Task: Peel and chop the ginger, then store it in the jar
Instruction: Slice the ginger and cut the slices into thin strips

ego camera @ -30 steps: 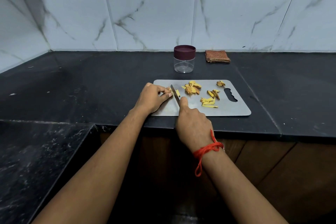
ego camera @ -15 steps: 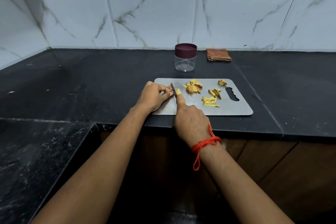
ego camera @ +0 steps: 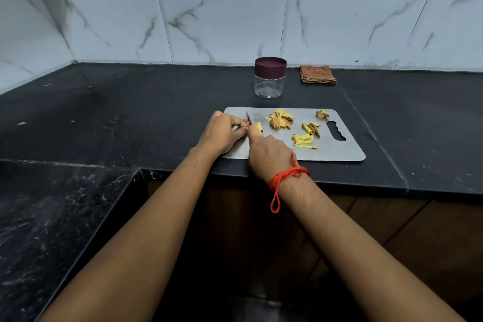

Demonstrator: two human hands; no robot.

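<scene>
Left hand (ego camera: pixel 222 131) on the steel cutting board (ego camera: pixel 339 150) by the desk's front edge, fingers curled up against the knife (ego camera: pixel 251 119). Right hand (ego camera: pixel 269 157) is clamped round the knife's handle. Ginger piece (ego camera: pixel 259 127) shows just right of the blade; can't tell if the left fingers pin it. Lidded jar (ego camera: pixel 270 77) stands nearer the back edge

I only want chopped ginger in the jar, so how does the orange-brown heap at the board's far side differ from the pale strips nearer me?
The heap is orange-brown, its pieces broad and piled together; the strips are pale yellow, thin and long, lying loosely spread. The heap lies toward the far edge; the strips lie nearer the front. Both rest on the grey cutting board.
</scene>
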